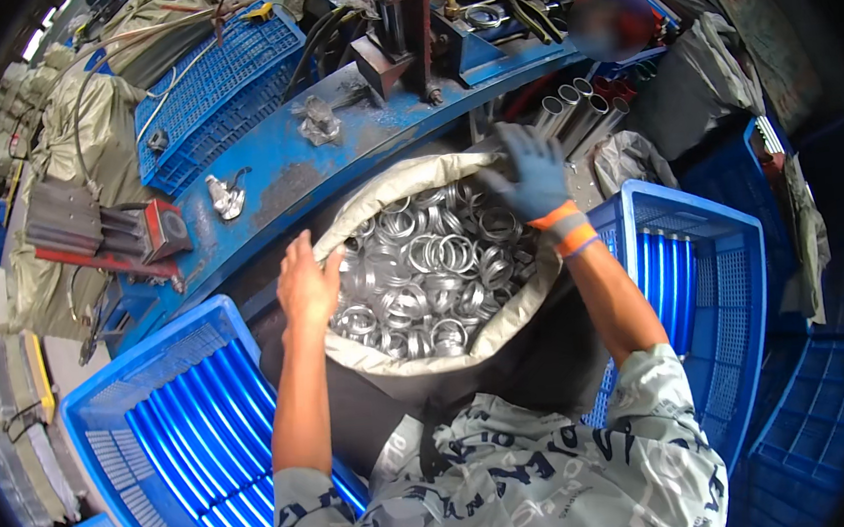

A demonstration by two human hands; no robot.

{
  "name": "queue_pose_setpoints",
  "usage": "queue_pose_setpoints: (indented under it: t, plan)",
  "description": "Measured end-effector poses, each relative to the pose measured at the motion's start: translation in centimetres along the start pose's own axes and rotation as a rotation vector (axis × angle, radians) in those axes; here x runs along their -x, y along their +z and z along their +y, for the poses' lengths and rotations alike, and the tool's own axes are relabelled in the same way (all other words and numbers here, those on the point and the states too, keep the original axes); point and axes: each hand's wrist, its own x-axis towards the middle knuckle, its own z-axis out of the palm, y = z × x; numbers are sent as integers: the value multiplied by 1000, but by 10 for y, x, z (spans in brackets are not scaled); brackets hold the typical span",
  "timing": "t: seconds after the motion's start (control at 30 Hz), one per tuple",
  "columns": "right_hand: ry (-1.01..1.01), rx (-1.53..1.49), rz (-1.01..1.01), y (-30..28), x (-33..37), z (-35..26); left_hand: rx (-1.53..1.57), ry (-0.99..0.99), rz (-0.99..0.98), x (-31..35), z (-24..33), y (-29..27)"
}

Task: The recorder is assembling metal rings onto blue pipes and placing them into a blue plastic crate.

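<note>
A white woven sack (404, 177) with a rolled-down rim stands in front of me, filled with loose silvery metal rings (441, 252). At its left rim is my bare left hand (307, 282), thumb on the inner side and fingers outside, closed on the sack's edge. My right hand (532, 168) wears a blue-grey glove with an orange cuff. It is over the far right part of the rim, fingers spread and slightly blurred, nothing seen in them. Whether it touches the rim I cannot tell.
Blue crates with shiny blue tubes flank me, one left (102, 392) and one right (750, 285). Beyond the sack runs a blue metal bench (284, 180) with a machine column. Silvery pipes (579, 109) lie past my right hand. A red-and-grey clamp-like fixture (163, 231) sits at left.
</note>
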Motion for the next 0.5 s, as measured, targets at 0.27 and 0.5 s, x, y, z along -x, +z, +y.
queue_pose_setpoints:
  t: [0.27, 0.5]
  plan:
    - [636, -1084, -826, 43, -91, 79, 1276, -347, -764, -88, -24, -11]
    - [441, -381, -688, 98, -74, 77, 526, -240, -261, -92, -40, 86]
